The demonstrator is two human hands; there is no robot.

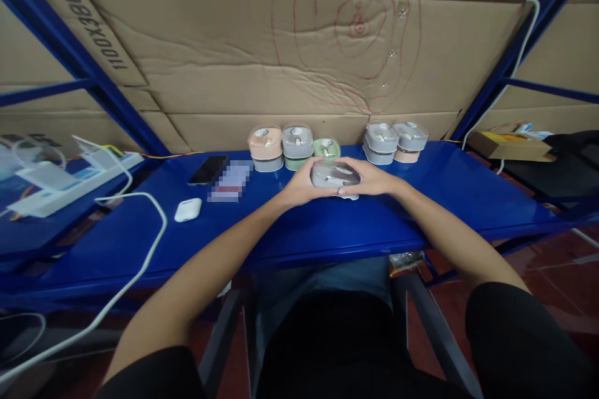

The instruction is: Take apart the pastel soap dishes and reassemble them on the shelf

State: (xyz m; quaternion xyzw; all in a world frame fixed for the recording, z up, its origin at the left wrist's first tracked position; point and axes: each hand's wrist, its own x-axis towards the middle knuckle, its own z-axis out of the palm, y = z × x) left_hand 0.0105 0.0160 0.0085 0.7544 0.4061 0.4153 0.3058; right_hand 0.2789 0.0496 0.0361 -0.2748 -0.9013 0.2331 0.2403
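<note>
Between my two hands is a grey box with a clear domed lid point(333, 174), lifted a little over the blue table. My left hand point(302, 184) wraps its left side, and my right hand point(374, 179) closes round its right side, with the fingertips nearly meeting at the front. Just behind it sits a green box point(327, 148) of the same kind, partly hidden by the held one. To the left stand a stack topped by an orange box point(266, 142) and a stack with a grey box point(298, 141) over a green one.
At the back right are two more stacks, one of grey boxes point(380, 142) and one with grey point(410, 135) over orange. A black phone point(208, 169), a blurred-out screen point(230, 181) and a white earbud case point(188, 209) lie left. A white cable point(156, 240) crosses the table's left side.
</note>
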